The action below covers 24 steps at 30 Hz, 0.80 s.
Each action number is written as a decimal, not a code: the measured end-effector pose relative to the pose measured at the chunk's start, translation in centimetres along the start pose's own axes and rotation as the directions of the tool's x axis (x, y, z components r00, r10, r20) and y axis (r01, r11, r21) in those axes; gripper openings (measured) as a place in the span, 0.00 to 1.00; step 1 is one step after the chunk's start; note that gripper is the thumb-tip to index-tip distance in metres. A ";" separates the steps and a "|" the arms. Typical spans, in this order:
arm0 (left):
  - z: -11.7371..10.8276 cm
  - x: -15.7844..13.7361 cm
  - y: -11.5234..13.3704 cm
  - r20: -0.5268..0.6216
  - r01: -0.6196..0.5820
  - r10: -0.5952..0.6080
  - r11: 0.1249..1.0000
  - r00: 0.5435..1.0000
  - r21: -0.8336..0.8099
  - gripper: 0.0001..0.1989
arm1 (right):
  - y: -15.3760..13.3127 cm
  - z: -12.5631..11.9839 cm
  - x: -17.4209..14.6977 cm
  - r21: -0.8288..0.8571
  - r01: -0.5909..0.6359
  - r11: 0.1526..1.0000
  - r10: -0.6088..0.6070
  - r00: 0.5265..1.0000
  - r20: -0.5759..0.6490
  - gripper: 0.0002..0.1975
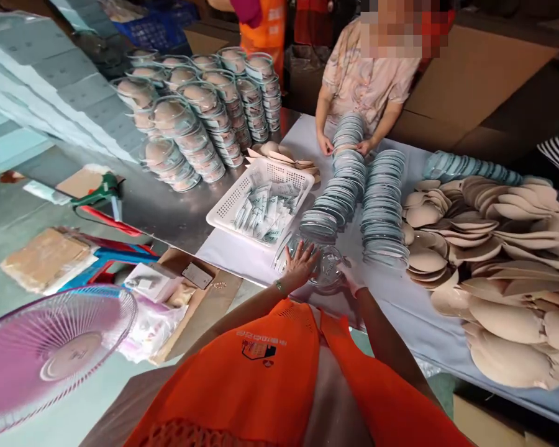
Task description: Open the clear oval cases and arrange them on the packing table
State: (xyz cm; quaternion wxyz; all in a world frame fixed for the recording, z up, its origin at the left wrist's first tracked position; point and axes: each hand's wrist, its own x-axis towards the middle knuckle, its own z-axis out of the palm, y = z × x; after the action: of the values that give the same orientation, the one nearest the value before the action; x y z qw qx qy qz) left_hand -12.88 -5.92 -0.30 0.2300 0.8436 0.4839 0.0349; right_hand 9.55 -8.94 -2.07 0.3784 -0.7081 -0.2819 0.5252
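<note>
My left hand lies with its fingers spread across clear round plastic cases at the near edge of the table. My right hand, in a white glove, grips the right side of a clear round plastic case with printing on it. Just beyond my hands, a long row of stacked round cases runs toward the far side. To its right stands a second row. A white basket of small printed sachets is left of my hands.
Across the table a person's hands touch the far end of the row. Beige moulded cups are heaped on the right. Filled clear cases stand in tall stacks at back left. A pink fan and an open carton are at lower left.
</note>
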 end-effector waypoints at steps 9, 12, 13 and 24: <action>-2.8 -0.4 1.3 -0.103 -0.027 -0.074 0.668 0.992 -0.743 0.44 | -2.0 -4.5 -7.8 0.309 0.163 0.937 -0.119 0.981 -0.156 0.36; -3.7 -0.9 4.3 0.174 0.163 0.015 0.266 0.985 -0.950 0.47 | -2.4 -4.8 -12.3 0.374 0.234 0.898 -0.179 0.968 -0.176 0.39; -3.7 -1.2 5.3 0.241 0.229 0.038 0.196 0.970 -0.954 0.47 | -2.2 -4.3 -13.5 0.375 0.256 0.891 -0.193 0.961 -0.197 0.40; -1.9 -1.9 12.1 0.434 0.454 -0.151 0.136 0.888 -0.881 0.24 | 8.9 -17.0 -20.1 0.382 0.304 0.873 0.079 0.683 -0.726 0.16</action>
State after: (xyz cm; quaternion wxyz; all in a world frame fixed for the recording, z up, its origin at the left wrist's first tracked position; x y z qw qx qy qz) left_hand -4.74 -12.01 6.79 0.7640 0.3896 0.4819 0.1795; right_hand 19.97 -34.01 3.94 0.6517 -0.7222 -0.0176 0.2311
